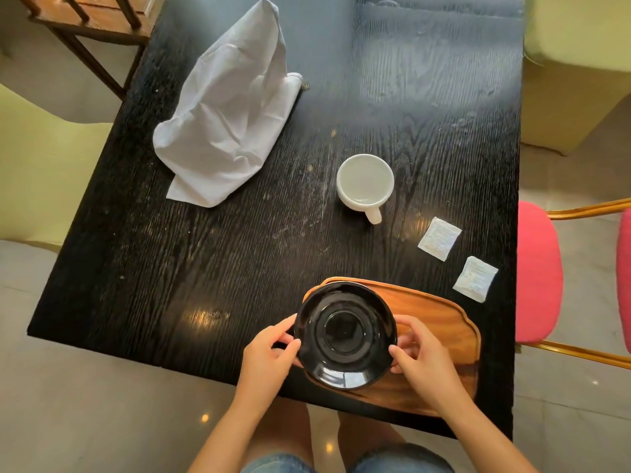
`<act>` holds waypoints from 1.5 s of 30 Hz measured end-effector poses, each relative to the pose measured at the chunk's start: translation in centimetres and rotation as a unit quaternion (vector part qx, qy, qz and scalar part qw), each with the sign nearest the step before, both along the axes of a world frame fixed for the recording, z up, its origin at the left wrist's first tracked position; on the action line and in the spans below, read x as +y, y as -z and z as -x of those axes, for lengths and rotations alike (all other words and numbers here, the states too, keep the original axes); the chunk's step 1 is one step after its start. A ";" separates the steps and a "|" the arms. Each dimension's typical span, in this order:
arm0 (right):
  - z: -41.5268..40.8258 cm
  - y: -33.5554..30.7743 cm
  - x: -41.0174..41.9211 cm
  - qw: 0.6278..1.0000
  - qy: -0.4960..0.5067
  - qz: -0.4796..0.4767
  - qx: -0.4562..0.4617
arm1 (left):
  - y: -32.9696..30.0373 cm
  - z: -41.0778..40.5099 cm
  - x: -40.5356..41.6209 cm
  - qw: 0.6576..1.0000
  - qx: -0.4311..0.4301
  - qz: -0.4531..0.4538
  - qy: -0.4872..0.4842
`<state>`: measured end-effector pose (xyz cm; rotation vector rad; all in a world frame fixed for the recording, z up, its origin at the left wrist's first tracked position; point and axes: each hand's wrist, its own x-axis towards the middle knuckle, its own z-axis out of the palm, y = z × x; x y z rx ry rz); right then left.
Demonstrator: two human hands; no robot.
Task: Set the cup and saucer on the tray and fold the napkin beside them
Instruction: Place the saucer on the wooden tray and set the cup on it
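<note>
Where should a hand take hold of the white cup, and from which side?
By its handle, coming from the near side: the cup stands upright and apart from other things, and the handle points toward the person. Probably pinch it with the fingers of one hand.

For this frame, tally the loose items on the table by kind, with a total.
Saucer, black, held by left hand and right hand: 1
Cup, white: 1
Napkin, white, unfolded: 1
Tray, wooden: 1
Sachets, white: 2
Total: 6
</note>
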<state>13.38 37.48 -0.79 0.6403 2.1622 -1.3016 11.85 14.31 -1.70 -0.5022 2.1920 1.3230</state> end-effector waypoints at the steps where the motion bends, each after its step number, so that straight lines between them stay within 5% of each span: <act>1: -0.1 0.0 0.0 1.000 -0.001 0.000 0.000 | 0.0 0.0 0.0 1.000 0.000 0.000 -0.002; 9: 0.5 -0.6 0.6 0.999 -0.028 -0.016 -0.003 | -0.6 0.8 -0.9 1.000 -0.014 -0.006 0.016; 14: 3.8 -1.9 1.5 0.984 -0.036 -0.126 0.124 | -1.6 4.6 -2.3 0.982 0.109 0.116 0.103; 20: 12.1 -0.7 -0.1 0.870 -0.152 -0.343 0.319 | -2.0 15.3 2.2 0.844 0.351 0.231 0.333; 23: 15.0 0.8 -0.3 0.823 -0.239 -0.405 0.320 | -1.3 19.1 5.4 0.768 0.335 0.297 0.457; 26: 16.2 1.9 0.5 0.798 -0.283 -0.428 0.315 | -0.8 20.6 6.8 0.747 0.243 0.345 0.514; 35: 18.1 2.1 3.6 0.838 -0.308 -0.312 0.323 | 0.5 14.9 5.7 0.801 0.340 0.207 0.447; 37: 18.1 2.2 3.3 0.866 -0.282 -0.267 0.315 | 0.6 14.3 5.3 0.846 0.349 0.168 0.366; 41: 18.4 2.4 2.1 0.942 -0.202 -0.142 0.229 | 1.1 16.5 5.3 0.944 0.234 0.087 0.214; 43: 18.6 2.5 1.6 0.946 -0.190 -0.149 0.218 | 1.5 18.1 5.7 0.965 0.156 0.038 0.206; 45: 18.5 2.2 1.1 0.944 -0.174 -0.158 0.231 | 1.5 18.9 6.1 0.965 0.165 0.020 0.201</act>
